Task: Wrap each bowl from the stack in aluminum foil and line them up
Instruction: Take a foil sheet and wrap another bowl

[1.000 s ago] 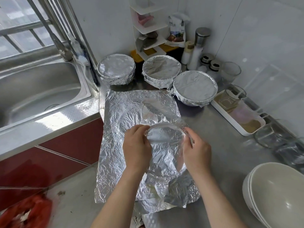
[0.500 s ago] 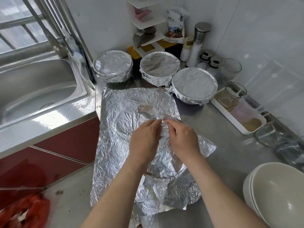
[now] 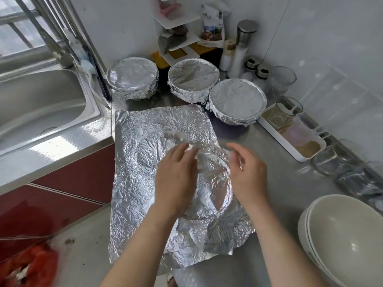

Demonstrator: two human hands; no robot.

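Observation:
A large crinkled aluminum foil sheet (image 3: 145, 146) lies spread on the steel counter. Its near right part is folded over a bowl (image 3: 213, 193), which is almost wholly hidden under the foil. My left hand (image 3: 176, 177) lies on that fold with fairly straight fingers, its tips at a raised foil edge. My right hand (image 3: 248, 175) hovers at the bowl's right rim with curled fingers that pinch a bit of foil. Three foil-wrapped bowls stand at the back: one on the left (image 3: 132, 77), one in the middle (image 3: 193, 76), one on the right (image 3: 237, 102). A stack of bare cream bowls (image 3: 348, 235) sits at the near right.
A steel sink (image 3: 37, 104) and tap fill the left. A white tray (image 3: 290, 137) with glass jars, more glass containers, spice bottles and a white shelf rack line the right wall and back corner. A red bag (image 3: 29, 268) sits low at the left.
Both hands met at the centre, pinching foil over the bowl. They have since parted: the right hand went to the bowl's right rim, and the left stays on the fold.

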